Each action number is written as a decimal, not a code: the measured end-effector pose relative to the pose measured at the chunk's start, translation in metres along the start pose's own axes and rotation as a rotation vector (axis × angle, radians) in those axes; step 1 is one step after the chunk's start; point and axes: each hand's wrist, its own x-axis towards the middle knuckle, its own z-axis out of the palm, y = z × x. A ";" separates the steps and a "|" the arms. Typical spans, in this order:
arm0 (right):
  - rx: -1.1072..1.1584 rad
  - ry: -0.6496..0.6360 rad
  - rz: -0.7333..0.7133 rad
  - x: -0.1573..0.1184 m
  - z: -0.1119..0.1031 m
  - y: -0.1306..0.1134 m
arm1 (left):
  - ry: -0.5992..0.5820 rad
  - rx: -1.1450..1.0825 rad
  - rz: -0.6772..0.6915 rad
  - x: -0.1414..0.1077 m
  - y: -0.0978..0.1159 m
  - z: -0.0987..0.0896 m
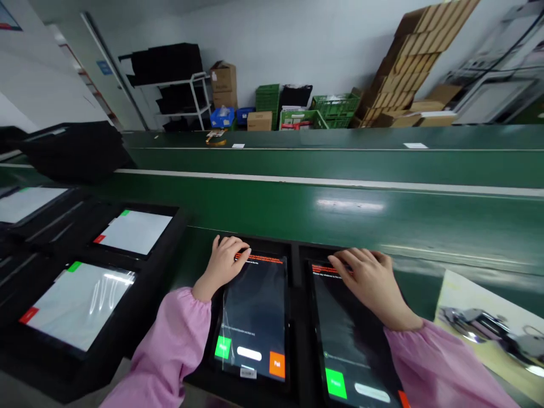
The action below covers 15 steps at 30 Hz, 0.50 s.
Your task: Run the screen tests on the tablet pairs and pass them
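Two tablets with dark screens lie side by side in a black foam tray. Over the top left corner of the left tablet rests my left hand, its fingers apart and holding nothing. My right hand lies across the upper part of the right tablet, fingers spread and nothing held. Each screen shows red text at the top and a green button near the bottom; the left one also has an orange "Fail" button. Part of the right tablet is hidden by my right hand and sleeve.
More tablets with white screens sit in black trays at the left. A green work surface runs across. At the right lie a paper sheet and metallic objects. Behind are black material, green crates and stacked cartons.
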 end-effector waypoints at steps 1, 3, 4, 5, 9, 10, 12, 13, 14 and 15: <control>-0.005 0.022 0.012 -0.003 -0.008 -0.001 | 0.028 -0.003 -0.006 -0.005 0.002 -0.006; 0.020 0.039 0.002 -0.014 -0.031 -0.007 | 0.063 -0.015 -0.007 -0.026 0.009 -0.021; 0.060 0.032 -0.024 -0.023 -0.045 -0.012 | 0.067 -0.014 -0.002 -0.043 0.013 -0.029; 0.115 0.023 -0.062 -0.034 -0.058 -0.018 | 0.063 -0.008 0.003 -0.063 0.017 -0.037; 0.320 -0.025 -0.173 -0.086 -0.095 -0.048 | 0.014 0.130 0.008 -0.153 0.025 -0.054; 0.335 -0.027 -0.176 -0.099 -0.098 -0.055 | 0.002 0.148 0.010 -0.172 0.024 -0.055; 0.331 -0.023 -0.174 -0.121 -0.096 -0.066 | -0.018 0.160 0.019 -0.201 0.022 -0.055; 0.316 -0.022 -0.182 -0.130 -0.092 -0.070 | -0.023 0.162 0.027 -0.210 0.021 -0.055; 0.288 -0.029 -0.195 -0.137 -0.087 -0.072 | -0.024 0.162 0.034 -0.217 0.020 -0.054; 0.249 -0.042 -0.210 -0.143 -0.082 -0.074 | -0.025 0.161 0.039 -0.221 0.020 -0.054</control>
